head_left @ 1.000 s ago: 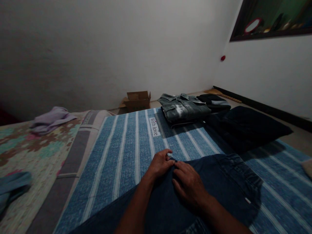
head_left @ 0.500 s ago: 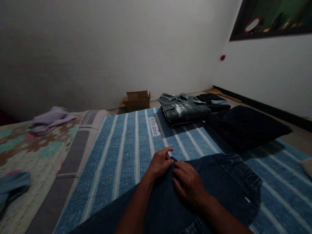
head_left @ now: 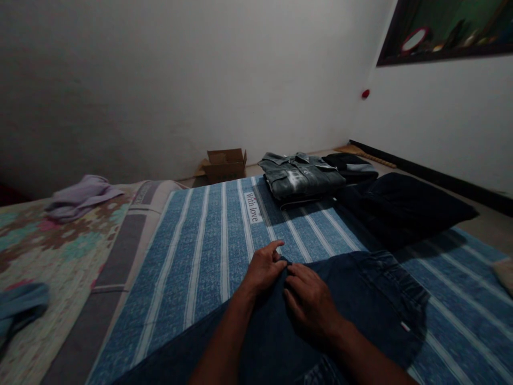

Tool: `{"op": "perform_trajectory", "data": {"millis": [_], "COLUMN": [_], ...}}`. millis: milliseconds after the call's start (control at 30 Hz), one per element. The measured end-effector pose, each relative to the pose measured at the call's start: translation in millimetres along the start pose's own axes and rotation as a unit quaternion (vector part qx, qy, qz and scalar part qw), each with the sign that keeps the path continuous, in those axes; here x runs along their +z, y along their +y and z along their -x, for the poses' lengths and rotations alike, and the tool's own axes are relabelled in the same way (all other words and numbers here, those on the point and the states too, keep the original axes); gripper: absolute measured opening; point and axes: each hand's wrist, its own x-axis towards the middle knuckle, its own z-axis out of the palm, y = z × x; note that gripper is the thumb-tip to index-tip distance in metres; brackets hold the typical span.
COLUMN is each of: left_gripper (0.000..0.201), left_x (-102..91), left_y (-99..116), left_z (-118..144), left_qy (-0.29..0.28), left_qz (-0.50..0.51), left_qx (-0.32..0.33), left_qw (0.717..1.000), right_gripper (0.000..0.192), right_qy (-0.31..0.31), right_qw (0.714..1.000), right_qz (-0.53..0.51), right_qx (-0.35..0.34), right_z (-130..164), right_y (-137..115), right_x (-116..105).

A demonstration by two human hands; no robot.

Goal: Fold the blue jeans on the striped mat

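Dark blue jeans (head_left: 360,305) lie spread on a blue striped bedsheet (head_left: 208,251) right in front of me. My left hand (head_left: 262,267) and my right hand (head_left: 310,302) meet at the far edge of the denim. Both hands have their fingers curled onto that edge, pinching the cloth side by side. The waistband with its small white tag lies to the right of my right hand.
A folded grey denim shirt (head_left: 300,176) and a folded black garment (head_left: 352,166) sit at the far end of the sheet. A dark pillow (head_left: 404,206) lies right. A cardboard box (head_left: 224,163) stands by the wall. A lilac cloth (head_left: 78,195) and a blue cloth (head_left: 20,307) rest on the patterned mattress left.
Hardly anything differs; my hands stay together at the jeans' edge, and the view has tilted very slightly.
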Motion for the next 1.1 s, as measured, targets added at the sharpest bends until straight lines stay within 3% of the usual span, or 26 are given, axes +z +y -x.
{"op": "perform_trajectory", "data": {"millis": [267, 667, 1100], "left_gripper": [0.047, 0.024, 0.040], "left_x": [3.0, 8.6, 4.9], "left_y": [-10, -19, -7], "left_z": [0, -6, -7], "left_qy": [0.020, 0.050, 0.049], "left_qz": [0.034, -0.066, -0.122], "left_qx": [0.019, 0.064, 0.105], "left_qw": [0.999, 0.994, 0.986], "right_gripper": [0.011, 0.005, 0.009], "right_qy": [-0.016, -0.042, -0.057], "right_qw": [1.000, 0.999, 0.996], "right_qz": [0.011, 0.021, 0.074], "right_qx": [-0.001, 0.012, 0.000], "right_z": [0, -5, -9], "right_y": [3, 7, 12], "right_x": [1, 1, -4]}}
